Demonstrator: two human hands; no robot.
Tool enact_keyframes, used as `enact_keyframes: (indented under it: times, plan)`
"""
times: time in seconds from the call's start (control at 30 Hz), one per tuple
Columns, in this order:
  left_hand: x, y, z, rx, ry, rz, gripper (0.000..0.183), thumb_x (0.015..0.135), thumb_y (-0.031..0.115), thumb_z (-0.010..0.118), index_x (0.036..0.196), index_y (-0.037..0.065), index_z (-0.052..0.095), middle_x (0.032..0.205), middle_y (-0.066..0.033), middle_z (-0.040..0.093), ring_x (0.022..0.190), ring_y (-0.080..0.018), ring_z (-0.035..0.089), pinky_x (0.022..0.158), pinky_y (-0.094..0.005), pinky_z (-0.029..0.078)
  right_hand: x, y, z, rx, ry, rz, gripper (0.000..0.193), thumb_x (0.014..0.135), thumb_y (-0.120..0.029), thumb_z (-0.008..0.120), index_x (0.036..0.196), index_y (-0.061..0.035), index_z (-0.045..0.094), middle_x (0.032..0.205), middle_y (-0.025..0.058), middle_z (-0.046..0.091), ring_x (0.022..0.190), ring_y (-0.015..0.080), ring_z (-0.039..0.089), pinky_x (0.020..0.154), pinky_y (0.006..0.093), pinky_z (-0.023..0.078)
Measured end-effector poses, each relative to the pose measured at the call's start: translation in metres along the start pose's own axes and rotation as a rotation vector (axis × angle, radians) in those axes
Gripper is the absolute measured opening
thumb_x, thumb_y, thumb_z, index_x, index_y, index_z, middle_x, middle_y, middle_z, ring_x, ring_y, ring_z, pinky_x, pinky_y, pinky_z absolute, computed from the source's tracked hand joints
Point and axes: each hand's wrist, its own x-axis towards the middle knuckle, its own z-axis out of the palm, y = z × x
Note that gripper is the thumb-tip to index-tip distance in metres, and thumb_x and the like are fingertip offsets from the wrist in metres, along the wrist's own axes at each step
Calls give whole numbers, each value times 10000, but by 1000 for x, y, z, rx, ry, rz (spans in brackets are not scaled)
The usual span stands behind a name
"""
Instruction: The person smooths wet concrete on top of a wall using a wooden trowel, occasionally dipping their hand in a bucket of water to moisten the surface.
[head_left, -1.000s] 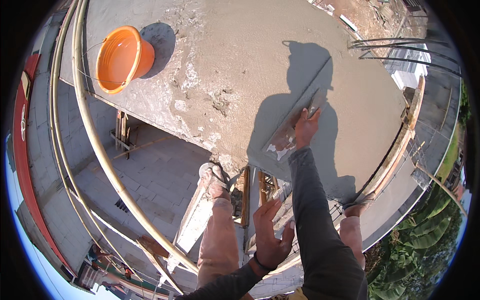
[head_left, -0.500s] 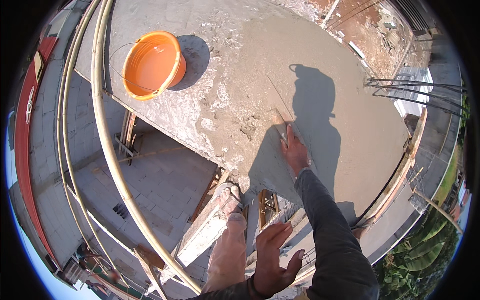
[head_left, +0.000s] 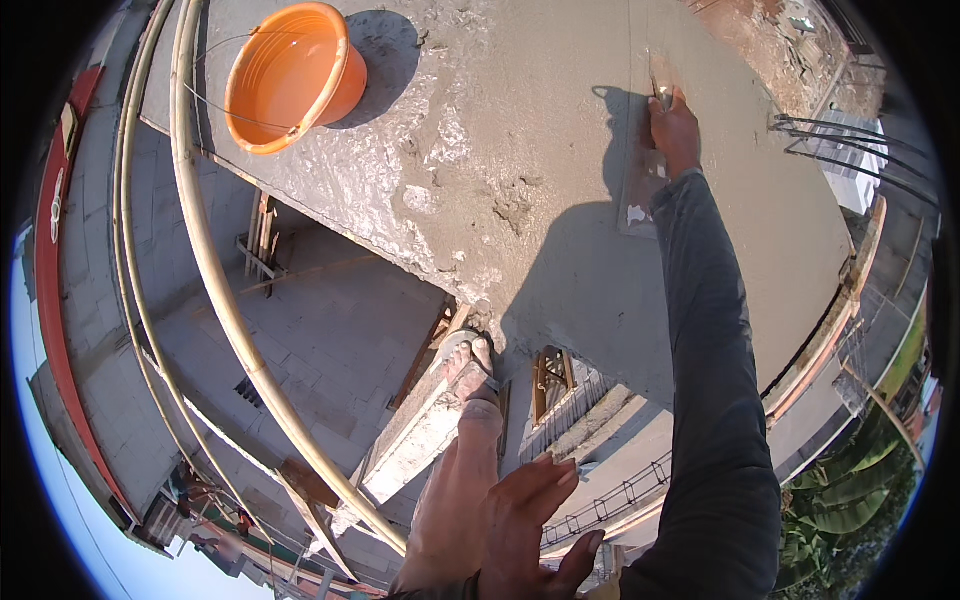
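Note:
My right hand (head_left: 677, 135) grips a finishing trowel (head_left: 638, 215), its long flat blade lying on the wet grey concrete (head_left: 560, 120). That arm reaches far out over the slab, and its sleeve and the hand hide part of the trowel. My left hand (head_left: 522, 525) hovers near the lower edge with fingers spread and nothing in it. An orange bucket (head_left: 348, 90) with a thin wire handle stands on the rougher, drier part of the slab at far left. My shadow falls across the smooth concrete beside the trowel.
My foot (head_left: 470, 362) rests on a narrow ledge (head_left: 420, 440) beside the slab's near edge. A deep drop to a lower floor (head_left: 310, 340) opens on the left, crossed by bamboo poles (head_left: 222, 270). Steel bars (head_left: 845, 140) jut out at right. Boards line the slab's right edge.
My right hand has pushed the trowel farther away and to the right across the concrete. My left hand has moved slightly lower and stays open. The view has shifted a little.

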Motion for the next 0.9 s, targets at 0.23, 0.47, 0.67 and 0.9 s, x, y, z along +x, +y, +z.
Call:
enact_keyframes:
  times: [0.23,0.47,0.67,0.9]
  plan:
    - [-10,16,35,15,42,132,520,807,76,718,1276,-33,519,1245,-205,549,1171,-378,527,1031,-473,401,-127,-113,32,-4,-481,-104,661,946,-315,591,1519,-152,304,1140,229,676,1044,394,662,891,487,524]
    - [-19,9,84,239,74,185,464,817,87,697,1238,-23,537,1222,-180,564,1147,-377,536,997,-477,402,-318,-70,16,-35,-810,-516,684,963,-369,569,1544,-151,281,1079,227,678,998,387,671,867,448,536]
    - [-30,-11,113,223,35,211,437,822,68,682,1229,-19,550,1225,-178,561,1171,-376,517,1004,-478,403,-347,63,-75,279,-191,-37,654,946,-290,626,1498,-58,363,1232,267,626,1045,381,666,882,427,522]
    - [-32,-6,109,91,-62,194,443,797,65,708,1216,13,574,1225,-150,575,1179,-361,521,1012,-455,406,-286,172,-71,397,176,582,636,949,-259,618,1443,61,377,861,262,686,741,390,683,650,440,500]
